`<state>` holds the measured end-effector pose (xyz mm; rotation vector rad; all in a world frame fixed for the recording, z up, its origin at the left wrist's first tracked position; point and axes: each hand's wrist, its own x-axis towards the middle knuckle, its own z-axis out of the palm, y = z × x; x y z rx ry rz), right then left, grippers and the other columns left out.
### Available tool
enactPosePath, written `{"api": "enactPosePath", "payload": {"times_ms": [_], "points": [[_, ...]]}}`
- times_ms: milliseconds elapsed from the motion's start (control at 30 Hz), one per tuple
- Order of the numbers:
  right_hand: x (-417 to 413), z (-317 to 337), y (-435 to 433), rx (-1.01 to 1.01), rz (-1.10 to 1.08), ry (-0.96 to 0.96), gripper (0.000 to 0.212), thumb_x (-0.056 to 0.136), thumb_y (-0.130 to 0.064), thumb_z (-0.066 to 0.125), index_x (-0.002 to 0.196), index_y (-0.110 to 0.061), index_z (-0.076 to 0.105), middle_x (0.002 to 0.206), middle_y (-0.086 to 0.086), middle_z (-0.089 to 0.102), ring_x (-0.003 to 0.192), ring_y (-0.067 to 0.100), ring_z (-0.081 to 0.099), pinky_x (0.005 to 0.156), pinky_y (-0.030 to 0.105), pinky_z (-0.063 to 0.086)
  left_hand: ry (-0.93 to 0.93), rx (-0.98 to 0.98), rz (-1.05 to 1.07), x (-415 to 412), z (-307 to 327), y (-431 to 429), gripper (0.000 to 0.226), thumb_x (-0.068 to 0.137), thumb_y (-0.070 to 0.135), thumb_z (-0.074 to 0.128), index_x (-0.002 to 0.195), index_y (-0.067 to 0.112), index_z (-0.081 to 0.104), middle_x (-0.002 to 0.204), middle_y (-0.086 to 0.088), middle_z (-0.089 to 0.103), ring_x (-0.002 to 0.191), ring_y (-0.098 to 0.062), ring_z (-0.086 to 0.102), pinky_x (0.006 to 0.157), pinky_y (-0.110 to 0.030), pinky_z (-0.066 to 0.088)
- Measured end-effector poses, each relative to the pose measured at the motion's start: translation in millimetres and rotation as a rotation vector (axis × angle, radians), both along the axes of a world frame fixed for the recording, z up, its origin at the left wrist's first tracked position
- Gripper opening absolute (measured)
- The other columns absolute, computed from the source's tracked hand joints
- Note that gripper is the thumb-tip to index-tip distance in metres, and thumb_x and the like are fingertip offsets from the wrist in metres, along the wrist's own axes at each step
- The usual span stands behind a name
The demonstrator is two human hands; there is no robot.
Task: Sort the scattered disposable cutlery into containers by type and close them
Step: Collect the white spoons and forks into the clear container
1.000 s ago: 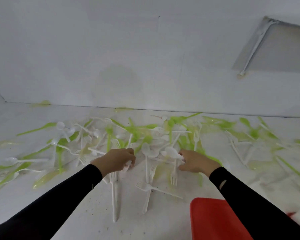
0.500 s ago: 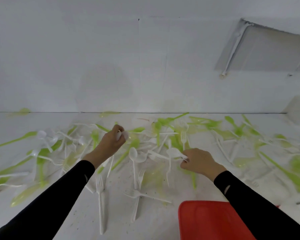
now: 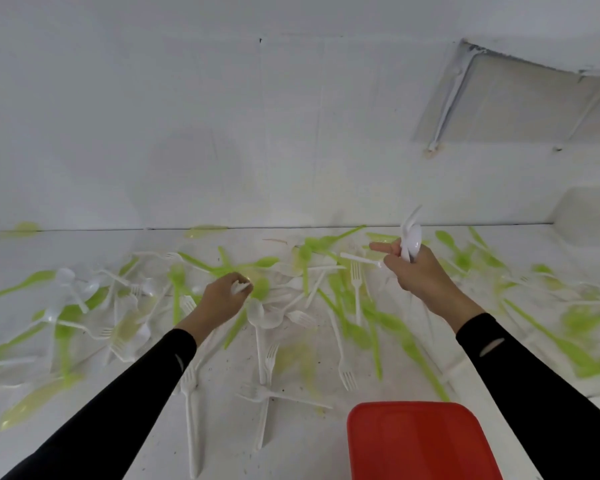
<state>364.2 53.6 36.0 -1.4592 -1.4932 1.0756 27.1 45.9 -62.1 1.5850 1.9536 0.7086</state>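
Observation:
White and green plastic cutlery (image 3: 329,292) lies scattered across a white table (image 3: 222,434): several forks, spoons and green pieces mixed together. My left hand (image 3: 222,297) is down in the pile, its fingers curled round a white piece (image 3: 239,288) whose type I cannot tell. My right hand (image 3: 418,271) is lifted above the pile and grips white spoons (image 3: 411,237), bowls pointing up, with the index finger stretched out to the left. A white spoon (image 3: 258,317) and white forks (image 3: 355,271) lie between the two hands.
A red container lid (image 3: 420,441) sits at the near edge, under my right forearm. A white wall (image 3: 222,133) rises right behind the table. A pale box (image 3: 589,216) stands at the far right. Green pieces (image 3: 551,341) spread to the right edge.
My right hand has risen from the table with white spoons in its grip. My left hand stayed in the pile and now holds a white piece low over the cutlery.

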Motion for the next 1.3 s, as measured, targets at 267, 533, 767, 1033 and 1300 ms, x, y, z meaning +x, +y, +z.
{"api": "enactPosePath", "payload": {"times_ms": [267, 533, 767, 1033, 1300], "points": [[-39.9, -12.1, 13.4, 0.167, 0.040, -0.088, 0.015, 0.094, -0.008, 0.056, 0.106, -0.010, 0.065, 0.091, -0.033, 0.068, 0.082, -0.010, 0.062, 0.068, 0.005, 0.043, 0.146, -0.112, -0.019, 30.7, -20.4, -26.4, 0.072, 0.075, 0.048, 0.079, 0.121, 0.003, 0.046, 0.117, -0.012, 0.048, 0.104, -0.029, 0.055, 0.079, -0.026, 0.040], [-62.1, -14.4, 26.7, 0.282, -0.162, -0.061, 0.010, 0.095, -0.013, 0.057, 0.097, -0.004, 0.056, 0.077, 0.000, 0.062, 0.063, 0.007, 0.056, 0.058, 0.021, 0.043, 0.077, -0.007, -0.009, 28.4, -35.0, -26.5, 0.047, 0.081, 0.022, 0.077, 0.120, 0.007, 0.056, 0.115, -0.010, 0.042, 0.095, -0.029, 0.053, 0.085, -0.033, 0.045], [-50.6, -19.1, 38.4, 0.192, -0.199, -0.039, 0.017, 0.094, -0.010, 0.056, 0.109, -0.015, 0.054, 0.078, -0.007, 0.053, 0.072, 0.015, 0.055, 0.065, 0.025, 0.046, 0.064, 0.198, -0.080, 16.3, -38.3, -20.2, 0.011, 0.082, 0.006, 0.071, 0.090, 0.009, 0.064, 0.087, -0.003, 0.063, 0.079, -0.022, 0.058, 0.070, -0.027, 0.037], [-32.2, -26.0, 45.5, 0.140, -0.348, 0.107, 0.025, 0.088, -0.015, 0.061, 0.099, 0.008, 0.060, 0.080, 0.023, 0.055, 0.068, 0.012, 0.048, 0.061, 0.024, 0.039, -0.291, 0.293, -0.073, 1.9, 24.8, -1.4, 0.011, 0.094, 0.002, 0.059, 0.099, 0.011, 0.054, 0.087, -0.008, 0.062, 0.067, -0.013, 0.068, 0.058, -0.018, 0.054], [-31.2, -20.8, 42.3, 0.135, -0.375, 0.234, 0.021, 0.099, -0.028, 0.051, 0.098, -0.025, 0.071, 0.065, -0.011, 0.050, 0.047, 0.001, 0.041, 0.051, 0.017, 0.034, -0.735, 0.309, 0.062, -5.4, 44.9, 6.7, 0.011, 0.094, 0.008, 0.062, 0.099, 0.014, 0.069, 0.099, 0.003, 0.072, 0.081, -0.009, 0.059, 0.062, -0.016, 0.049]]}}
